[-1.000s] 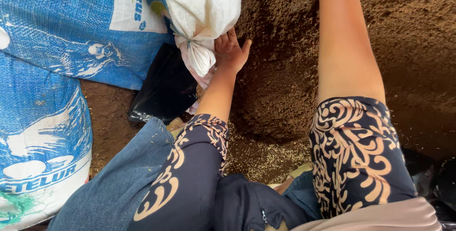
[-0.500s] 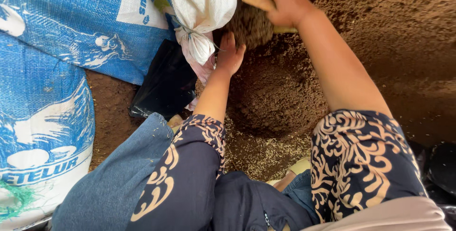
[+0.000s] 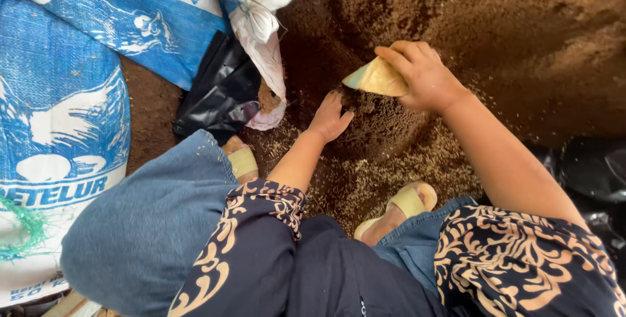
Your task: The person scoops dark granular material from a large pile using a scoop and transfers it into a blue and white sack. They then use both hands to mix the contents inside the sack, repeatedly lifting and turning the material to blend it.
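My right hand (image 3: 424, 76) reaches out over the soil (image 3: 521, 50), arm stretched forward from the patterned sleeve, wrist bent slightly inward. Its fingers are curled tight around a scoop (image 3: 377, 77), a pale yellow wedge with a greenish tip. The scoop's long axis runs roughly left to right across my view, its narrow tip pointing left and a little down toward my other hand, the wide end buried in my grip. It sits just above the hollow dug in the soil.

My left hand (image 3: 330, 118) lies lower and nearer to me, forearm angled up from my knee. It is open, fingers spread loosely and pressed down onto the dark soil at the edge of the hollow, holding nothing.

Just left of it hangs a white sack (image 3: 261, 24), with a black bag (image 3: 218, 92) under it and blue sacks (image 3: 72, 95) beyond. My sandals (image 3: 407, 201) rest on husk-strewn ground.
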